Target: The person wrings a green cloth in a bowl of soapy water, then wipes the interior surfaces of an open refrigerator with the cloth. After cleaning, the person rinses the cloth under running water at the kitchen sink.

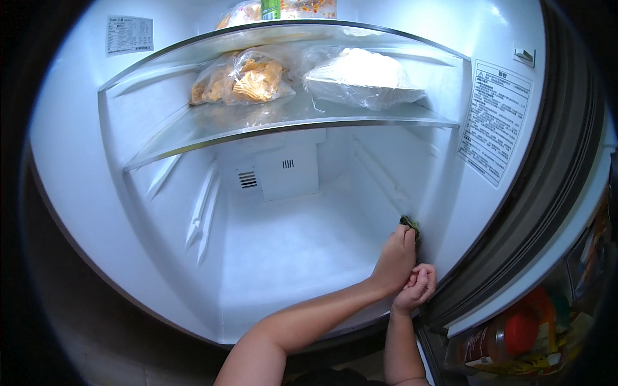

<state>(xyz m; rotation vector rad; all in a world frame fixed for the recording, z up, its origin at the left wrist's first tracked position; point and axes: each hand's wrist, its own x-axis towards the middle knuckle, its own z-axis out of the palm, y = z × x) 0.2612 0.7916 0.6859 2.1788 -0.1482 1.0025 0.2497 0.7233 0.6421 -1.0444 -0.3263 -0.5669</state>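
My left hand (398, 253) reaches across into the lower compartment of a refrigerator. It is shut on a bunched green cloth or scouring pad (410, 226), mostly hidden by the fingers, against the right inner wall (386, 181). Just below and to the right, my right hand (417, 288) is close to the left wrist, at the front edge of that wall. Its fingers are curled and I see nothing in them. The white compartment floor (280, 251) spreads out to the left of both hands.
Above is a glass shelf (270, 116) with bagged yellowish food (258, 79) and a wrapped white tray (364, 79). Moulded rails (200, 207) line the left wall. On the right, the open door's dark gasket (526, 207) curves past a red-lidded jar (521, 330) in the door bin.
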